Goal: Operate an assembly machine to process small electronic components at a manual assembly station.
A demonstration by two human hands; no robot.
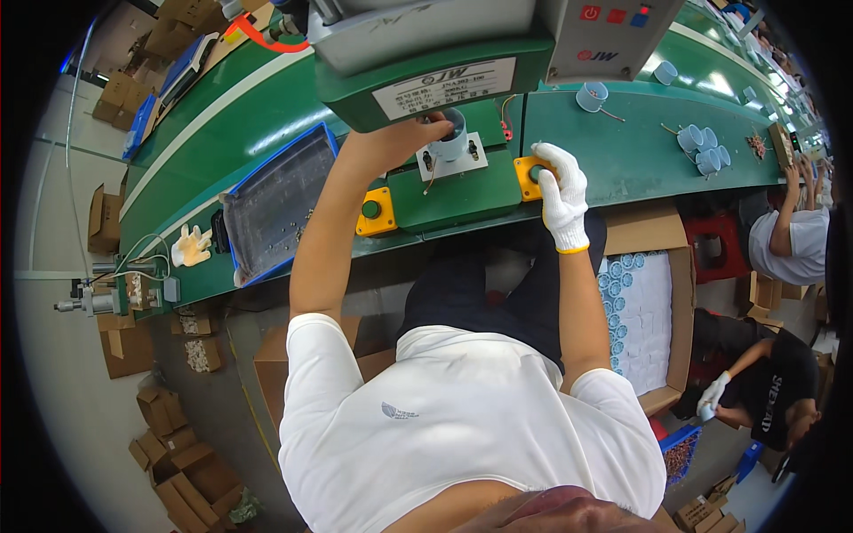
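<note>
Under the head of a green and grey press (435, 84), a light blue plastic cup (451, 142) stands on a metal fixture plate (475, 158). My bare left hand (416, 135) reaches to the cup's mouth with its fingers drawn together. Its fingertips are partly hidden at the rim, so what they pinch cannot be made out. My right hand (562, 191), in a white knit glove, rests at the right yellow button box (528, 179), thumb and fingers apart. The thumb lies close to the button. A matching left button box (376, 211) with a green button sits below my left wrist.
A blue-rimmed tray (267, 209) with small loose parts lies left, beside a cream glove (191, 246). Several light blue cups (702, 142) stand on the green bench at right. An open carton (653, 311) of light blue parts stands by my right arm. Co-workers sit further right.
</note>
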